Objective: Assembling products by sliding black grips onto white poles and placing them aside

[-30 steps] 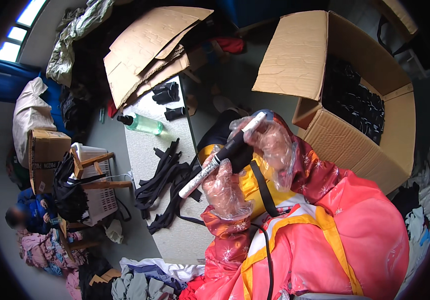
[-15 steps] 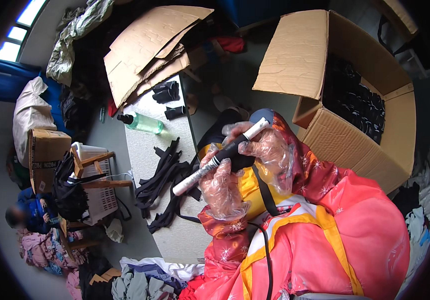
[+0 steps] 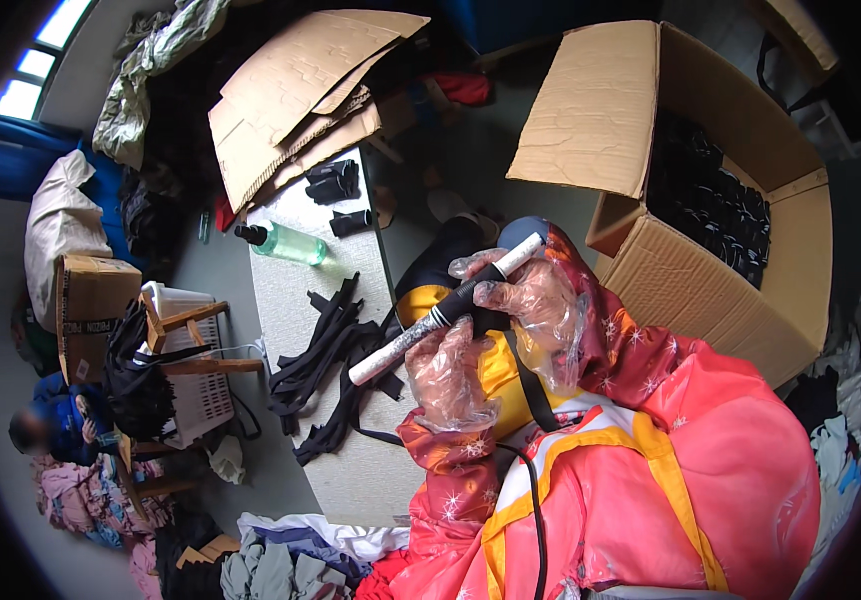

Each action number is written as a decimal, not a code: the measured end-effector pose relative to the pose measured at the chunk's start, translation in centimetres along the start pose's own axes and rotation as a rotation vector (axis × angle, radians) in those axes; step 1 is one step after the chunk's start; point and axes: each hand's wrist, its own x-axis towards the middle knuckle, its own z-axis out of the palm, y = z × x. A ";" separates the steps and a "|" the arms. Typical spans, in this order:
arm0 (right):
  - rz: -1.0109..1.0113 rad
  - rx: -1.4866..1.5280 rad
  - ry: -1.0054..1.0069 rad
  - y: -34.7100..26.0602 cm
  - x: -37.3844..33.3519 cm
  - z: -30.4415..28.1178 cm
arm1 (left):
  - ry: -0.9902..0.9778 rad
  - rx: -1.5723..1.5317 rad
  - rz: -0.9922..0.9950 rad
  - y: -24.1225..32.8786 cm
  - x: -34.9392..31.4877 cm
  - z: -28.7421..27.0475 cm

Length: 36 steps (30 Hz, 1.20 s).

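A white speckled rod (image 3: pixel 386 357) slants up to the right in front of me, with a black fabric strip (image 3: pixel 462 302) wound around its middle. Both my hands wear clear, loose plastic gloves. My right hand (image 3: pixel 535 300) grips the rod near its upper end, its thumb at the edge of the black winding. My left hand (image 3: pixel 450 376) is closed at the lower part of the rod, fingertips against it; some fingers are hidden. Loose black strips (image 3: pixel 325 350) lie in a pile on the pale narrow table (image 3: pixel 350 490) to the left.
A green spray bottle (image 3: pixel 290 244) and small black rolls (image 3: pixel 332 184) are on the table, near stacked cardboard (image 3: pixel 300 80). An open carton (image 3: pixel 720 300) at right holds many black rolls. A person (image 3: pixel 65 420) sits at far left beside a white basket (image 3: pixel 205 400).
The left fingers that lay over the rod have slipped down below it. My right hand keeps its grip, and the rod has shifted very slightly.
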 end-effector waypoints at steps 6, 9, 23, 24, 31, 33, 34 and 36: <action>-0.037 -0.011 0.034 0.5 -0.1 -0.1 | -0.001 -0.181 0.017 -0.2 0.0 0.9; 0.015 0.089 -0.018 0.7 -0.3 -0.2 | 0.016 -0.170 0.102 0.2 -0.4 1.8; 0.080 0.079 0.036 1.9 -0.2 0.0 | 0.046 -0.106 0.147 -0.2 -1.0 1.7; 0.080 0.079 0.036 1.6 -0.2 0.1 | 0.046 -0.106 0.147 -0.2 -0.9 1.5; -0.038 0.084 0.038 1.1 -0.4 0.5 | 0.074 -0.128 0.053 -0.3 -0.2 0.2; -0.005 0.130 0.018 1.3 -0.3 0.3 | 0.063 -0.157 0.036 -0.4 -0.4 0.3; -0.006 0.131 0.019 1.3 -0.3 0.3 | 0.053 -0.186 0.020 -0.3 -0.4 0.5; 0.026 0.155 0.062 1.0 -0.4 0.4 | 0.081 -0.171 0.034 -0.6 -0.3 0.4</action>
